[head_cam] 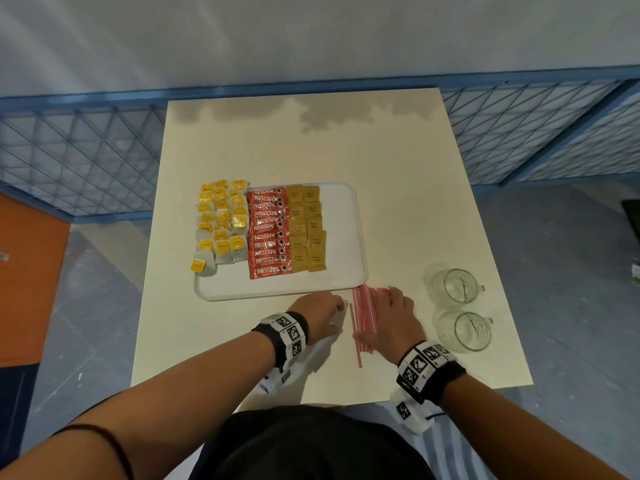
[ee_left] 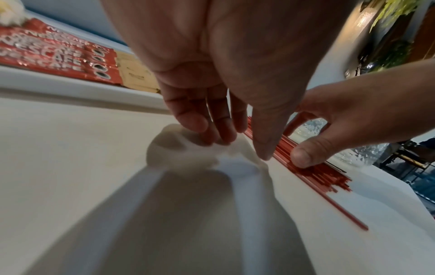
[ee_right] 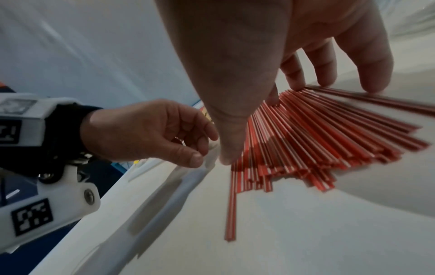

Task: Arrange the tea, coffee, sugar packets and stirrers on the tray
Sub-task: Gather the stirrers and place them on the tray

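A white tray (head_cam: 346, 237) holds yellow tea bags (head_cam: 221, 223) on its left, red coffee sachets (head_cam: 268, 233) in the middle and brown sugar packets (head_cam: 308, 230) beside them; its right part is bare. Several red-and-white stirrers (head_cam: 363, 313) lie in a loose pile on the table just in front of the tray's right front corner. My right hand (head_cam: 384, 306) spans the pile, straight fingers (ee_right: 372, 81) resting on the far stirrers (ee_right: 317, 139) and thumb at the near side. My left hand (head_cam: 337, 311) hovers just left of the pile, fingertips (ee_left: 195, 122) down at the table, holding nothing.
Two clear glass cups (head_cam: 455, 285) (head_cam: 464, 330) lie on their sides to the right of the stirrers, close to my right wrist. The cream table (head_cam: 311, 140) stretches bare behind the tray. A blue mesh fence (head_cam: 69, 150) runs behind the table.
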